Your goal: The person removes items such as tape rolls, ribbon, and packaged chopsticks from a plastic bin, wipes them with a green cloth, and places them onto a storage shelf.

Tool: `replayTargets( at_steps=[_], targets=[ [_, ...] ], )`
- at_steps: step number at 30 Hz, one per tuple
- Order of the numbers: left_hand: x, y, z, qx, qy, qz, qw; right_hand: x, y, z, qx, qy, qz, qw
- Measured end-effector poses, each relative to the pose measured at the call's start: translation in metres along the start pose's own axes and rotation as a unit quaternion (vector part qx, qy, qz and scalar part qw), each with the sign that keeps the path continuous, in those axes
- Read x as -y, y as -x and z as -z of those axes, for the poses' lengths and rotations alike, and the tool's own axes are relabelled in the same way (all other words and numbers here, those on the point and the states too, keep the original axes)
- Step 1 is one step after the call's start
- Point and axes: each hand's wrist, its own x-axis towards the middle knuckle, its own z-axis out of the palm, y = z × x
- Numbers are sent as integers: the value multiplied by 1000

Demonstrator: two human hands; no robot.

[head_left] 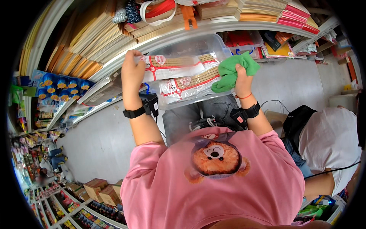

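Note:
My left hand [133, 72] is closed at the left end of a long clear packet of chopsticks [171, 70], white and red with tan sticks showing. A second packet of chopsticks [183, 87] lies on the near side of it. Both are over a clear plastic storage box [181, 45], in front of my knees. In my right hand [244, 82] is a bunched green cloth [238, 68], held at the right ends of the packets. The cloth partly covers the near packet. My left fingertips are partly hidden.
Stacked paper envelopes [95, 38] fill the shelf along the far side. Another clear box [244, 40] stands on the lower shelf. A person in white [328, 133] is close on my right. Cardboard boxes [101, 191] and stocked shelves are at the lower left.

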Motion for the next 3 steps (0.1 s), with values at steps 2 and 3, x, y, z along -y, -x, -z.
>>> replayTargets(
  at_steps=[2,3],
  targets=[
    [2,-5,-17,8,-28,-36,999,-3,-1,2,-4,-7,7,1000],
    [3,-9,-26,24,-18,-47,998,-4,-1,1,-7,-10,10,1000]
  ],
)
